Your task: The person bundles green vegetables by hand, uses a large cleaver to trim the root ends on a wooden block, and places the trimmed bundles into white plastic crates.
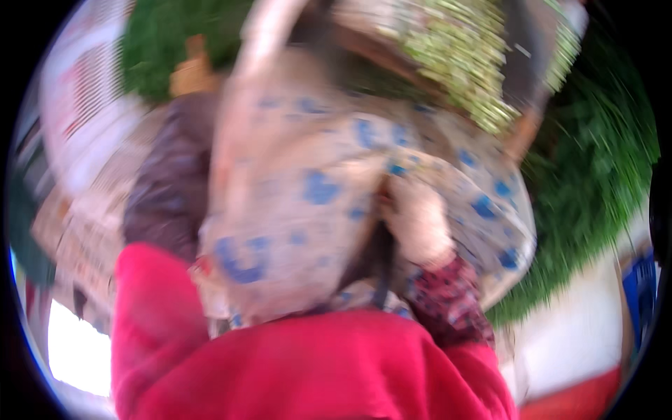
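A beige cloth (283, 210) with blue printed shapes spreads over my lap, and motion blurs the whole view. My right hand (422, 220) grips a gathered fold of this cloth near the middle. Its sleeve is dark red and patterned. At the upper left, past a dark brown sleeve, my left hand (194, 71) reaches to the edge of a pile of fine green leafy stalks (163, 31). Blur hides how its fingers are set and whether it holds anything.
Pale green cut stems (462, 63) lie heaped at the upper right. Another mass of feathery greens (588, 210) stretches down the right side. White slatted crates (94, 94) stand at the left. A blue object (640, 294) sits at the right rim.
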Demonstrator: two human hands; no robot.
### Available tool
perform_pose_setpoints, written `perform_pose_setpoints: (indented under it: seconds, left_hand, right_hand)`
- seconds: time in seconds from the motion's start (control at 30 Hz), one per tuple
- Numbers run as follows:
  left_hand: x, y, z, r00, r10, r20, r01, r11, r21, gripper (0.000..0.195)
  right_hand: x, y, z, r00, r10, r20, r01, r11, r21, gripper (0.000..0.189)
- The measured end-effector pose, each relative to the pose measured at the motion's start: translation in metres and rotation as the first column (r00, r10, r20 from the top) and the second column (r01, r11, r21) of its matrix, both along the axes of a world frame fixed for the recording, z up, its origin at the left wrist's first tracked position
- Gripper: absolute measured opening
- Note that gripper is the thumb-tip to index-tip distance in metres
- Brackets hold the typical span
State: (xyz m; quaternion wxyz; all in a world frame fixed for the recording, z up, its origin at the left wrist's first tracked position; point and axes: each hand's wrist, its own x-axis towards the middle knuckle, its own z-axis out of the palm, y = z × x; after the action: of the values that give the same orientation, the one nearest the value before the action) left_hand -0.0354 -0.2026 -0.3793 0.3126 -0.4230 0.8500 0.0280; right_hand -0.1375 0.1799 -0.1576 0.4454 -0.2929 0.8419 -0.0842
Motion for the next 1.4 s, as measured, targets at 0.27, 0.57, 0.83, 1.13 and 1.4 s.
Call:
perform_pose_setpoints:
  seconds: [0.27, 0.57, 0.83, 1.13, 1.4]
  left_hand:
    - [0.034, -0.076, -0.093, 0.997, 0.078, 0.008, -0.078, 0.997, -0.026, 0.079]
    - [-0.027, -0.151, -0.087, 0.992, -0.102, -0.070, 0.093, 0.989, -0.118, 0.077]
    - [-0.074, -0.140, -0.004, 0.915, -0.279, -0.292, 0.258, 0.960, -0.111, 0.069]
    - [0.030, -0.063, 0.100, 0.884, -0.388, -0.262, 0.357, 0.920, -0.161, 0.063]
    - [0.013, 0.076, 0.250, 0.631, -0.005, -0.776, 0.265, 0.941, 0.209, 0.053]
  right_hand:
    - [-0.033, 0.016, 0.005, 0.999, 0.018, -0.034, -0.016, 0.998, 0.055, 0.013]
    - [0.006, 0.041, 0.070, 0.965, -0.158, -0.208, 0.084, 0.941, -0.329, 0.031]
    - [0.053, 0.155, 0.151, 0.761, -0.599, -0.249, 0.125, 0.512, -0.850, 0.016]
    - [0.192, 0.335, 0.029, 0.606, -0.716, -0.346, 0.791, 0.500, 0.351, 0.025]
    - [0.107, 0.337, -0.014, 0.751, -0.611, -0.250, 0.649, 0.753, 0.111, 0.027]
